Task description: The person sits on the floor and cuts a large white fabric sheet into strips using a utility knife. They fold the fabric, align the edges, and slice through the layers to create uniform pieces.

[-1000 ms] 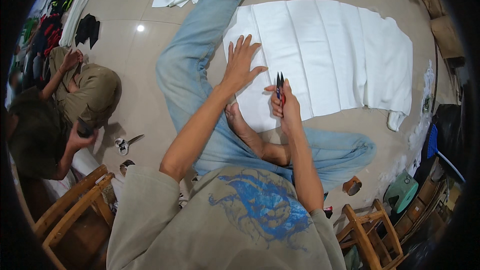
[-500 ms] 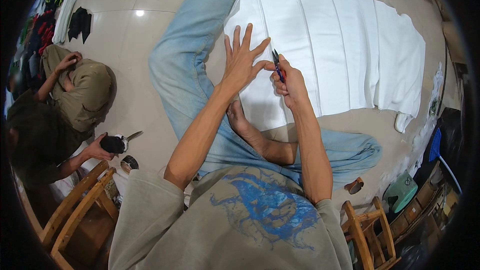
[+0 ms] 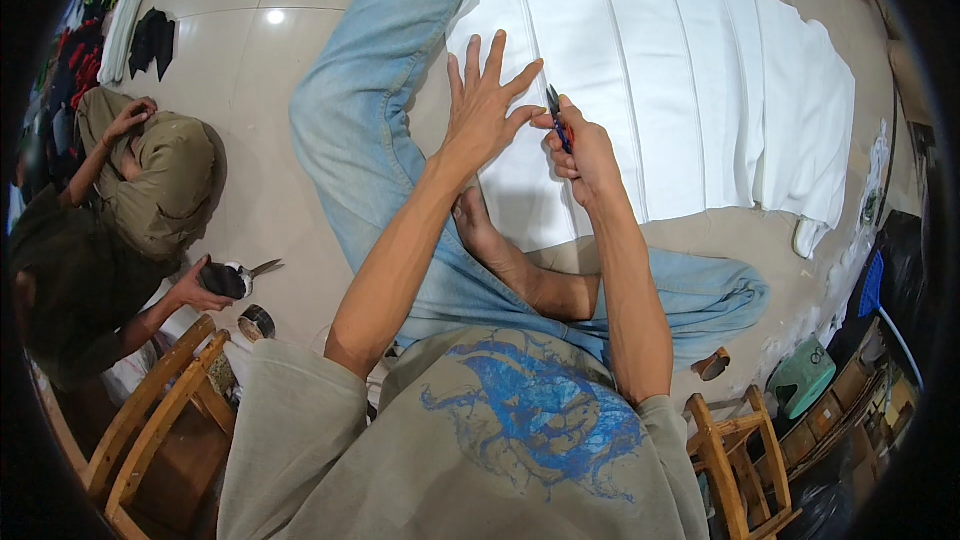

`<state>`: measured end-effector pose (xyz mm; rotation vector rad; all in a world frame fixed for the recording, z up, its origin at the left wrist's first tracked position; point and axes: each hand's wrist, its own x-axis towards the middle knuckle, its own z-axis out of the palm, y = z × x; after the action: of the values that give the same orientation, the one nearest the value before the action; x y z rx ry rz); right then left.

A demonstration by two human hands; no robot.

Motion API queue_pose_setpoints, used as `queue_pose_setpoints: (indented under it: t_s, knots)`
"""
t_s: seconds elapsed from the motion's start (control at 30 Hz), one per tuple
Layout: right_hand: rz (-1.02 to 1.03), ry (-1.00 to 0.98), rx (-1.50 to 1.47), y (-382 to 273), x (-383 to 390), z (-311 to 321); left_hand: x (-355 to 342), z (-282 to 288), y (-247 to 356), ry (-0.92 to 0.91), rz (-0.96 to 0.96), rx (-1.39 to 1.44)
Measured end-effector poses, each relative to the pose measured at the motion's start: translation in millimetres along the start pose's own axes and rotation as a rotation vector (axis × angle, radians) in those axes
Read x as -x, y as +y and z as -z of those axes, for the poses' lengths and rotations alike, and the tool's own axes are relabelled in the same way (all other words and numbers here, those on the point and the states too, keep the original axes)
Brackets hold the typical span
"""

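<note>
White seamed fabric (image 3: 650,120) lying spread on tiled floor (image 3: 240,190), looking like one joined piece, nothing separated yet; left hand (image 3: 481,122) resting on it, fingers apart; right hand (image 3: 590,156) gripping thread snips (image 3: 560,123), fingers clamped round them.

The floor (image 3: 255,70) is laid in large, glossy beige tiles, with thin joints crossing it at the upper left; a small round light reflection (image 3: 275,17) gleams there; at the lower left stands a wooden frame (image 3: 165,412) with two long rails, apparently a stool or chair, though the rim bends it; another wooden frame (image 3: 715,460) stands at the lower right; beyond it sits a green plastic item (image 3: 805,380), near brown cardboard (image 3: 828,420); above these, a blue-headed brush (image 3: 872,285) with a pale handle lies before black plastic (image 3: 903,255).
</note>
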<state>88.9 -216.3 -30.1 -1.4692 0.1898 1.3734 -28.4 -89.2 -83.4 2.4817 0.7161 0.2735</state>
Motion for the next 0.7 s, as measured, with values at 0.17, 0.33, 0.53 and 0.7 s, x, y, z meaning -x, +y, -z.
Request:
queue_pose_setpoints:
  t_s: [0.17, 0.33, 0.53, 0.7]
  knots:
    - [0.011, 0.007, 0.012, 1, 0, -1, 0, -1, -1, 0.0, 0.006, 0.005]
    - [0.034, 0.014, 0.033, -1, 10, -7, 1, -1, -3, 0.003, -0.004, 0.018]
    - [0.05, 0.027, 0.034, 5, 2, -4, 0, -1, -4, -0.003, -0.004, 0.01]
    - [0.051, 0.034, 0.053, 6, 3, -5, 0, -1, -4, 0.002, -0.01, 0.022]
